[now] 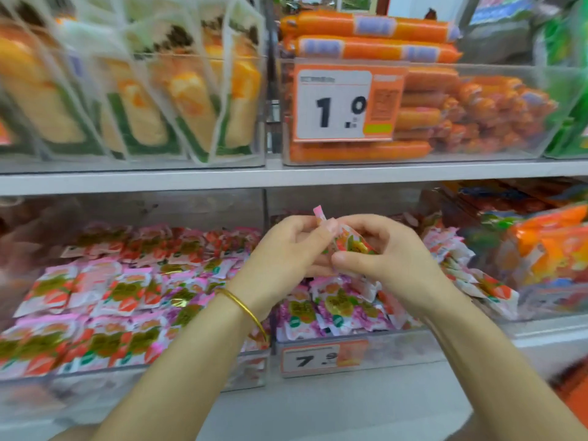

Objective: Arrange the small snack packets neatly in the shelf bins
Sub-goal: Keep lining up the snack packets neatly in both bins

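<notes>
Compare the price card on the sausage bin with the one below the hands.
The orange-framed 1.0 price card is larger and hangs on the upper clear sausage bin; the orange-framed 7.9 price card is smaller and sits low on the packet bin. Both show black digits on white.

At frame centre, the left hand [286,249] and right hand [393,261] meet with fingers curled, jointly gripping a few snack packets [353,243] above the centre bin [401,348]. A gold bangle [245,308] sits on the left wrist. At lower left, the left bin [95,377] holds rows of pink-and-red packets [105,297]. At upper right, orange sausages [381,49] fill a clear bin behind a price label [337,105] reading 1.0.
</notes>
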Demonstrator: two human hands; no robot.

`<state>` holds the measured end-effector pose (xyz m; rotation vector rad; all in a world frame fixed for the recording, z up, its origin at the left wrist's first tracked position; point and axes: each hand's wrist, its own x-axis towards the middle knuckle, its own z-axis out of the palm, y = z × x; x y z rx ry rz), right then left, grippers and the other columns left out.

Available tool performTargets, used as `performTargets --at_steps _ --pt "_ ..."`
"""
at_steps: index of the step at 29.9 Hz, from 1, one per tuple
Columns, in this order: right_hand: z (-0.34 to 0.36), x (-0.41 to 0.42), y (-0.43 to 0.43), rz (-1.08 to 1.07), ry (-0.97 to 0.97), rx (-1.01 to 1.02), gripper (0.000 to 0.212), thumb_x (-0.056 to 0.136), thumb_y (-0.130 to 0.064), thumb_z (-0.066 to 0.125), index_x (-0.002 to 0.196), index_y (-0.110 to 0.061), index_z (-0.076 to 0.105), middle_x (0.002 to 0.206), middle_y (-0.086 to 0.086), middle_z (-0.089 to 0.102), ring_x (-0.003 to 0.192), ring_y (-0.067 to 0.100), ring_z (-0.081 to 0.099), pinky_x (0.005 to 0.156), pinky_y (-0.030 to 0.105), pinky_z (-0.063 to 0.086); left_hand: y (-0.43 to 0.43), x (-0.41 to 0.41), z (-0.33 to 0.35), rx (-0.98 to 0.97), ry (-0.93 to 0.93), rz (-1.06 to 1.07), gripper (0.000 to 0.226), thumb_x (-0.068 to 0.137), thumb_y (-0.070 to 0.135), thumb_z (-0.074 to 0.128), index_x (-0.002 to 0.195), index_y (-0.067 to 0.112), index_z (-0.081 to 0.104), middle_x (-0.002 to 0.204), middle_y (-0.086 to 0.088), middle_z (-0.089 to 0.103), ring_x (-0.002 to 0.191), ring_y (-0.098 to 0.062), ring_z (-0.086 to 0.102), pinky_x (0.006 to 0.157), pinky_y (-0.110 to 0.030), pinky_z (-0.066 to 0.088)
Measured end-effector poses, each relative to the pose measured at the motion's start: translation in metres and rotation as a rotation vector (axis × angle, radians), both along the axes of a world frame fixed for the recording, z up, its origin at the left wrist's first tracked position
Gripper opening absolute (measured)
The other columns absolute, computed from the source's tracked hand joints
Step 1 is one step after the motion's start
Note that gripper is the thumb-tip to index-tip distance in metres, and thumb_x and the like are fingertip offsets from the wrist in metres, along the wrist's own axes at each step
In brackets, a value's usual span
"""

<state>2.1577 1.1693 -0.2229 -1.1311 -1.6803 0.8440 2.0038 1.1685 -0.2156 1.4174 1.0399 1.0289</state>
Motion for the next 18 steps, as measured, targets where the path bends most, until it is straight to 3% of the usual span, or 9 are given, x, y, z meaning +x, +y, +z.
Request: performTargets --at_steps 3,6,9,11,14,16,18 --pt "0.005 -0.027 -0.007 0.071 -0.056 0.077 0.043 0.071 -0.006 0.078 0.094 -0.040 0.066 0.100 0.001 0.067 0.090 0.007 0.064 0.081 0.019 0.050 -0.009 -0.026 0.002 0.039 0.002 0.054 0.028 0.092 0.019 0.054 0.114 0.002 0.056 0.097 -0.015 0.070 0.077 -0.018 0.068 0.069 -0.027 0.059" --pt "0.007 -0.059 -0.008 0.151 -0.064 0.097 0.043 0.072 -0.005 0.077 0.091 -0.043 0.066 0.093 0.000 0.065 0.085 0.005 0.061 0.078 0.015 0.045 -0.016 -0.062 0.003 0.053 0.045 0.125 0.018 0.093 0.010 0.051 0.106 0.000 0.058 0.093 -0.015 0.070 0.073 -0.016 0.066 0.063 -0.029 0.058" --pt "0.002 -0.097 -0.005 0.179 0.091 -0.004 0.032 0.075 0.000 0.073 0.086 -0.030 0.071 0.086 -0.005 0.067 0.078 0.005 0.061 0.076 0.019 0.047 -0.020 -0.098 -0.003 -0.010 0.022 0.260 0.016 0.090 -0.002 0.042 0.083 -0.003 0.056 0.069 -0.008 0.061 0.058 -0.012 0.059 0.050 -0.022 0.050" --pt "-0.003 -0.124 -0.001 0.135 0.240 -0.111 0.020 0.078 0.002 0.070 0.084 -0.017 0.070 0.078 -0.003 0.068 0.072 0.009 0.061 0.072 0.025 0.049 -0.022 -0.120 -0.006 -0.060 -0.048 0.325 0.025 0.088 -0.007 0.037 0.075 0.005 0.054 0.065 -0.008 0.060 0.059 -0.017 0.060 0.053 -0.027 0.053" --pt "-0.007 -0.160 0.008 0.172 0.481 -0.371 0.010 0.082 0.001 0.065 0.085 -0.009 0.068 0.078 0.008 0.068 0.069 0.018 0.062 0.068 0.031 0.051 -0.017 -0.148 -0.012 -0.061 -0.035 0.344 0.022 0.089 -0.008 0.038 0.086 -0.003 0.058 0.078 -0.015 0.062 0.073 -0.026 0.061 0.070 -0.039 0.056" --pt "-0.009 -0.179 0.014 0.236 0.552 -0.525 0.008 0.084 -0.001 0.062 0.087 -0.008 0.065 0.076 0.010 0.067 0.063 0.019 0.062 0.060 0.029 0.052 -0.008 -0.162 -0.014 -0.047 0.035 0.376 0.018 0.089 -0.008 0.041 0.098 -0.010 0.056 0.086 -0.019 0.056 0.079 -0.028 0.057 0.078 -0.050 0.053" --pt "-0.015 -0.193 0.020 0.240 0.516 -0.554 0.009 0.084 0.000 0.061 0.083 -0.009 0.065 0.072 0.008 0.066 0.059 0.016 0.061 0.058 0.027 0.051 0.002 -0.172 -0.018 -0.016 0.090 0.402 0.016 0.090 -0.007 0.044 0.098 -0.009 0.057 0.084 -0.019 0.055 0.075 -0.026 0.057 0.069 -0.042 0.055"
